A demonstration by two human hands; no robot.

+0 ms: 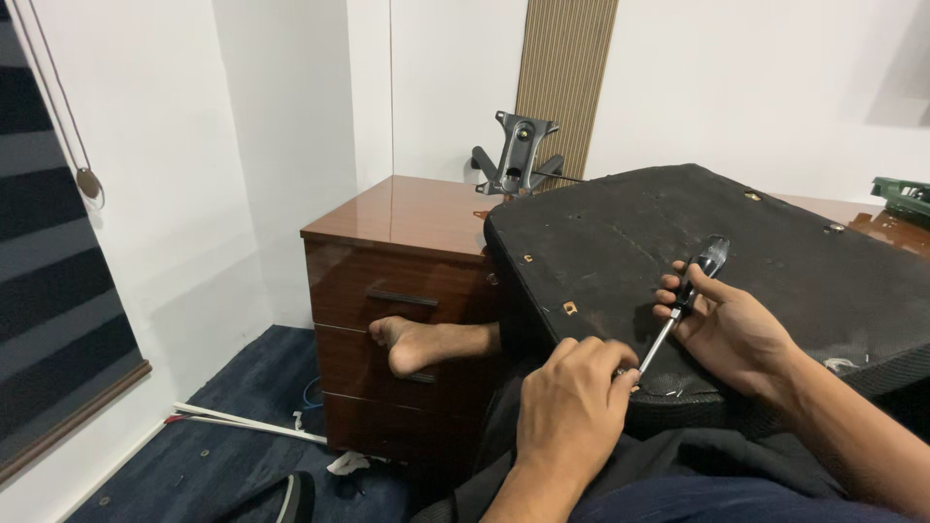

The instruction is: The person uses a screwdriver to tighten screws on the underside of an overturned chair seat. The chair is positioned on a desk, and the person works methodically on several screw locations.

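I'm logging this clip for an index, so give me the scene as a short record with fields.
setting: room corner, white walls, dark carpet
right hand: grips screwdriver by its handle
left hand: fingers at the screwdriver tip
work piece: black seat pad, underside up, on the lap
cabinet: brown, glossy, with drawers
on cabinet: grey metal bracket
foot: bare, in front of the drawers
floor: white strips

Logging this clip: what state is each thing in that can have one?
Right hand: closed around the screwdriver handle.
Left hand: pinching at the screwdriver tip.
Screwdriver: held slanted, tip down on the seat.
Chair seat: underside up, tilted.
Cabinet drawers: shut.
Metal bracket: detached, standing on the cabinet.
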